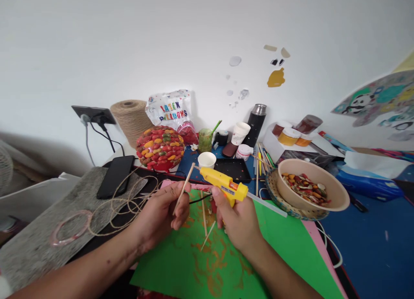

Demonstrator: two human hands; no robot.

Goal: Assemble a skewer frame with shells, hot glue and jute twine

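My left hand [173, 204] pinches a thin wooden stick [185, 188], held upright at a slant. Wrapped around the handle of a yellow glue gun [223, 182] is my right hand [237, 217]; the gun's nozzle points left, close to the stick's upper end. A clear glue stick [267, 204] juts from the back of the gun. Below my hands lies a green sheet [174, 264] smeared with brown-gold marks. Two more thin sticks rest on it, one longer stick [204, 215] and one shorter stick [208, 236].
Left are looped twine [111, 223], a phone [115, 177] and a twine spool [129, 118]. A balloon covered in colored pieces [160, 148] stands behind my left hand. At right, a beige bowl [336, 197] of painted seeds sits on a woven tray [274, 191]. A black flask [255, 126] stands behind.
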